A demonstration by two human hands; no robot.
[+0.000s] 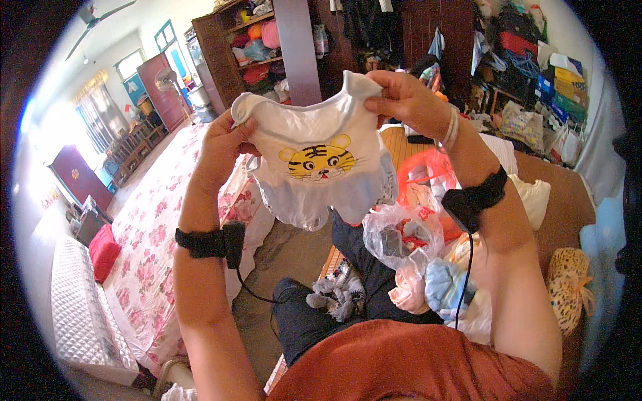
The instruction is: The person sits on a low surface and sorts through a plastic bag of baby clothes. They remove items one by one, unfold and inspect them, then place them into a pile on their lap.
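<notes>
Two hands hold a small white baby shirt [319, 164] with a yellow tiger face up at chest height, spread between them. We see the left hand [224, 148] pinching one shoulder, fingertips hidden behind the cloth; the right hand [408, 101] grips the other shoulder, fingers closed on the hem. Below, a clear plastic bag [401, 234] and an orange-red bag [428, 175] blur together. Stacked coloured boxes [565, 90] sit far right, their labels unreadable.
</notes>
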